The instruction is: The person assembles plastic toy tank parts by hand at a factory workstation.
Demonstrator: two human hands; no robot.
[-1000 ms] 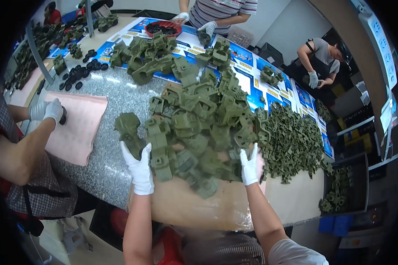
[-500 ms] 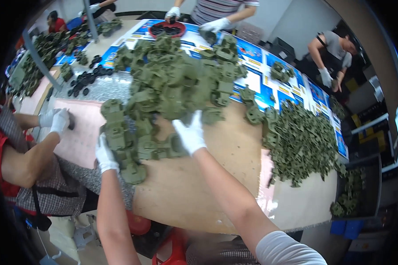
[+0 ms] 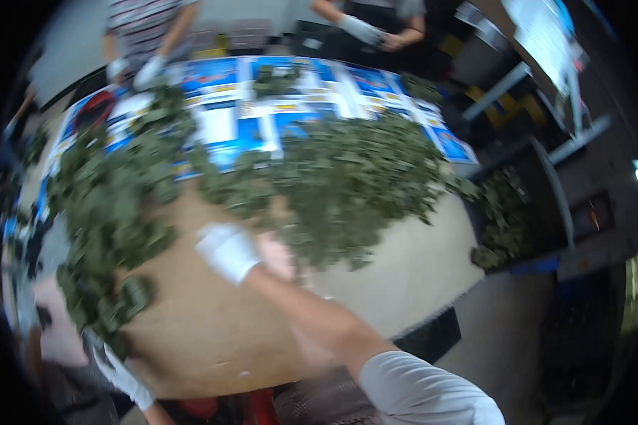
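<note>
The picture is motion-blurred. My right hand (image 3: 227, 251), in a white glove, reaches out over the bare brown board (image 3: 213, 333), between two heaps of olive-green plastic parts. The left heap (image 3: 106, 212) runs down the board's left side. The larger right heap (image 3: 354, 177) lies just beyond and to the right of my fingers. My left hand (image 3: 120, 375), also in a white glove, is low at the near-left edge, beside the bottom end of the left heap. Blur hides whether either hand holds a part.
Blue printed sheets (image 3: 227, 106) cover the far half of the table. Two other people in white gloves (image 3: 149, 71) (image 3: 361, 30) stand at the far side. A dark bin with more green parts (image 3: 510, 219) stands off the right edge. A pink sheet (image 3: 57, 333) lies at the left.
The view has swung right. My right hand left the left heap and now lies over the bare board near the right heap. My left hand dropped to the near-left edge.
</note>
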